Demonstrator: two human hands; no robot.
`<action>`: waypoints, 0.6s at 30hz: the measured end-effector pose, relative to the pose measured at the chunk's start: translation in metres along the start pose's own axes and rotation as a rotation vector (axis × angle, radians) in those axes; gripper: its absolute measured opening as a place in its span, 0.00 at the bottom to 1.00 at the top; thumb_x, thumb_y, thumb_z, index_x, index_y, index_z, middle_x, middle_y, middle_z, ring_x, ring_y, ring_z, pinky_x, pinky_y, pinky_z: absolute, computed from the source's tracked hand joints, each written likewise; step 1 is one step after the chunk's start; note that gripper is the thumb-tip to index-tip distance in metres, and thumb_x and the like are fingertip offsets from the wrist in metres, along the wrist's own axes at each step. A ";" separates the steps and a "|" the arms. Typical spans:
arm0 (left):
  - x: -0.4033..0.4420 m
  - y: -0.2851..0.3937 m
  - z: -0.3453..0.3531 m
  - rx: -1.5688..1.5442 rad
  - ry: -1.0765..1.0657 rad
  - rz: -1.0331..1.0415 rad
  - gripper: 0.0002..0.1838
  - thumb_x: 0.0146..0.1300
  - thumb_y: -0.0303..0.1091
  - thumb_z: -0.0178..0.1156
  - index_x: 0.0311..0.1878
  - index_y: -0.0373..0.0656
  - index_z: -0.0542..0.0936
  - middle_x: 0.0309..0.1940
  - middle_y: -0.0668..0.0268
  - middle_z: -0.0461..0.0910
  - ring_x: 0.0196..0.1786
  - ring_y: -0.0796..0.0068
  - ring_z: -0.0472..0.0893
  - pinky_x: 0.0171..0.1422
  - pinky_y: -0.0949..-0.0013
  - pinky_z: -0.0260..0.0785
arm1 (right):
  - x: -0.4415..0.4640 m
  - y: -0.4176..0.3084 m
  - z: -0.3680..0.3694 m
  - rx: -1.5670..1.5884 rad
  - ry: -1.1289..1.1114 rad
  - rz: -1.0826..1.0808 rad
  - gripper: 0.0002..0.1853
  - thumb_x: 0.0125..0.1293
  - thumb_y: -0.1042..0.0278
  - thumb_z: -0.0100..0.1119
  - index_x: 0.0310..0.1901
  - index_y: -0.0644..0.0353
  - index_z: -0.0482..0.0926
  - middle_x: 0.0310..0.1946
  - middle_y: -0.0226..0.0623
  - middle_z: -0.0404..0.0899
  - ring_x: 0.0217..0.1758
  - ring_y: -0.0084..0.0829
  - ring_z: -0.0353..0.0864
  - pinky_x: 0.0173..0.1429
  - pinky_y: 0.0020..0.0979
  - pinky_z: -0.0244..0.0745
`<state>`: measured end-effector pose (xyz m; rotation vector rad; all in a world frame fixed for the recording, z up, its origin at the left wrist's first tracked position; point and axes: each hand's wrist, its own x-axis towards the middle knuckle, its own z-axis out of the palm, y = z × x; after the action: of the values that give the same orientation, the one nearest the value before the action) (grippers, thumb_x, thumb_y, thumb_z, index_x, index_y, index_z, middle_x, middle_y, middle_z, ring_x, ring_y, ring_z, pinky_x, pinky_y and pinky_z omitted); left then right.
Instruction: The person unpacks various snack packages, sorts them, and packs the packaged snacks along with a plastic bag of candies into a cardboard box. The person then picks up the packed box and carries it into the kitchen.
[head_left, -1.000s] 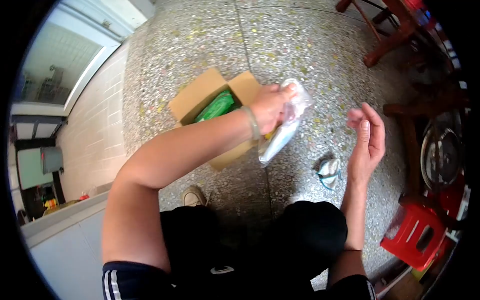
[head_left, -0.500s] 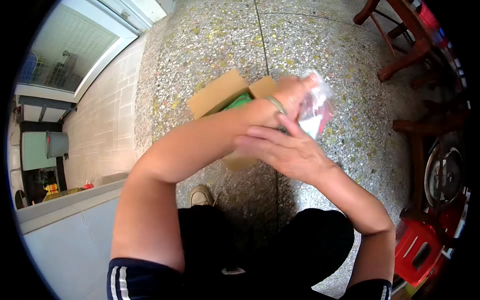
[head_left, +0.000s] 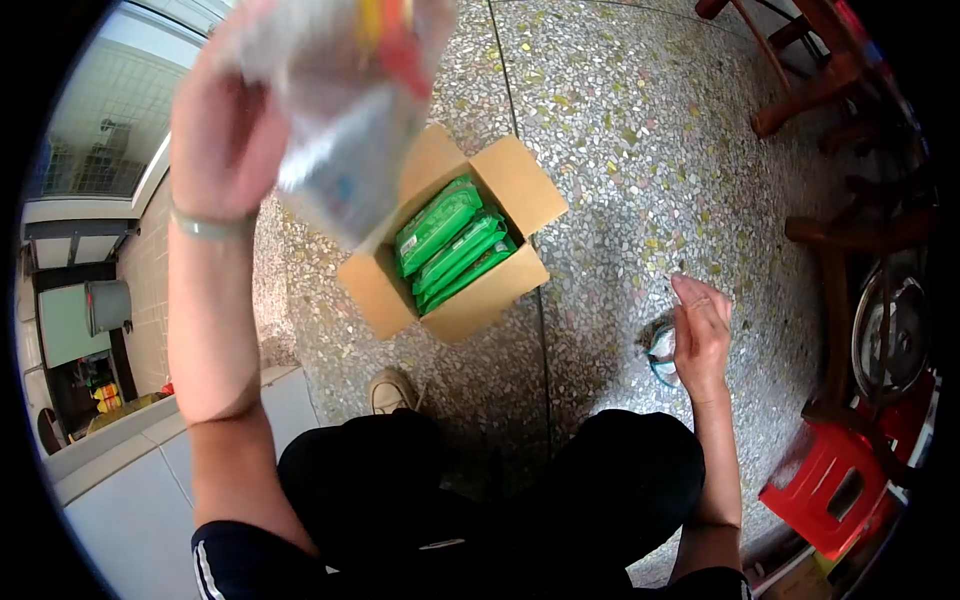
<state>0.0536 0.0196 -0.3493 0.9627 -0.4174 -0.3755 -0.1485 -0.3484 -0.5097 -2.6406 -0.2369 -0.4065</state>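
Observation:
My left hand (head_left: pixel 232 140) is raised at the upper left, its fingers wrapped around a shiny, silvery plastic package (head_left: pixel 350 150) with red and yellow print. The package is blurred by motion and covers the back left of an open cardboard box (head_left: pixel 480 300). Inside the box, several green packets (head_left: pixel 450 235) stand in a leaning row. On the right, my right hand (head_left: pixel 704 330) is low over the floor with its fingers curled in. Right beside those fingers is a small white and blue item (head_left: pixel 663 352); whether they grip it is hidden.
Speckled stone floor (head_left: pixel 620 200) surrounds the box. Dark wooden furniture legs (head_left: pixel 830 250), a round metal lid or pan (head_left: pixel 890 335) and a red plastic stool (head_left: pixel 825 495) line the right side. A shoe (head_left: pixel 392 390) is just before the box, with a tiled ledge (head_left: pixel 130 490) on the left.
My left hand has swung from over the box's right side to the upper left with the silvery package. My right hand has moved right and down, away from my left arm, uncovering the box.

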 end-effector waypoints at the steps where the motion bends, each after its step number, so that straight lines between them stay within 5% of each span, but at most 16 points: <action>1: -0.015 -0.009 -0.004 0.034 0.044 -0.112 0.16 0.62 0.35 0.53 0.50 0.37 0.71 0.47 0.61 0.76 0.49 0.68 0.77 0.54 0.65 0.71 | -0.008 0.006 0.000 0.014 -0.023 0.050 0.18 0.54 0.84 0.54 0.48 0.62 0.76 0.44 0.40 0.78 0.47 0.39 0.74 0.53 0.37 0.64; 2: -0.029 -0.019 -0.007 0.064 0.085 -0.225 0.17 0.59 0.32 0.56 0.51 0.39 0.71 0.47 0.62 0.76 0.48 0.70 0.77 0.52 0.66 0.73 | -0.015 0.012 0.001 0.013 -0.024 0.053 0.18 0.54 0.84 0.54 0.48 0.62 0.76 0.44 0.40 0.78 0.47 0.39 0.74 0.53 0.37 0.64; 4: -0.052 -0.062 -0.008 0.602 0.068 -0.430 0.17 0.57 0.34 0.61 0.48 0.42 0.72 0.37 0.68 0.77 0.41 0.79 0.77 0.44 0.73 0.73 | -0.033 0.023 0.003 0.005 -0.088 0.159 0.17 0.55 0.83 0.52 0.48 0.62 0.76 0.43 0.42 0.78 0.47 0.40 0.74 0.54 0.36 0.65; 7: -0.096 -0.142 -0.031 0.819 0.020 -0.589 0.17 0.57 0.37 0.62 0.45 0.38 0.73 0.36 0.67 0.75 0.38 0.80 0.74 0.40 0.73 0.69 | -0.052 0.028 0.008 -0.015 -0.136 0.218 0.18 0.54 0.83 0.52 0.48 0.62 0.76 0.43 0.43 0.78 0.46 0.42 0.74 0.53 0.37 0.66; 12: -0.092 -0.114 0.007 1.357 0.043 0.013 0.20 0.50 0.32 0.63 0.46 0.35 0.73 0.43 0.56 0.75 0.49 0.60 0.74 0.55 0.64 0.65 | -0.090 0.051 0.015 -0.156 -0.198 0.402 0.24 0.50 0.83 0.54 0.52 0.62 0.72 0.39 0.44 0.77 0.41 0.44 0.74 0.49 0.41 0.67; 14: -0.102 -0.108 -0.033 1.331 0.345 0.135 0.15 0.59 0.28 0.53 0.49 0.33 0.72 0.45 0.57 0.75 0.50 0.65 0.73 0.57 0.67 0.63 | -0.106 0.058 0.020 -0.173 -0.093 0.457 0.24 0.51 0.82 0.55 0.53 0.62 0.70 0.38 0.45 0.76 0.40 0.45 0.73 0.48 0.42 0.67; 15: -0.104 -0.108 -0.050 1.177 0.560 0.015 0.13 0.63 0.27 0.50 0.50 0.33 0.71 0.46 0.59 0.74 0.50 0.70 0.73 0.57 0.69 0.63 | -0.113 0.057 0.023 -0.164 -0.072 0.515 0.24 0.51 0.81 0.55 0.53 0.62 0.69 0.39 0.45 0.76 0.41 0.46 0.72 0.48 0.41 0.67; 18: -0.126 -0.124 -0.132 1.048 0.638 -0.324 0.21 0.60 0.31 0.57 0.54 0.33 0.67 0.49 0.60 0.73 0.50 0.73 0.72 0.56 0.70 0.64 | -0.137 0.055 0.042 -0.153 -0.104 0.535 0.26 0.52 0.73 0.60 0.55 0.58 0.68 0.50 0.44 0.70 0.51 0.46 0.68 0.54 0.43 0.64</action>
<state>-0.0038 0.1096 -0.5427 2.1028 0.1825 -0.0941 -0.2551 -0.3906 -0.6123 -2.7339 0.4797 -0.1095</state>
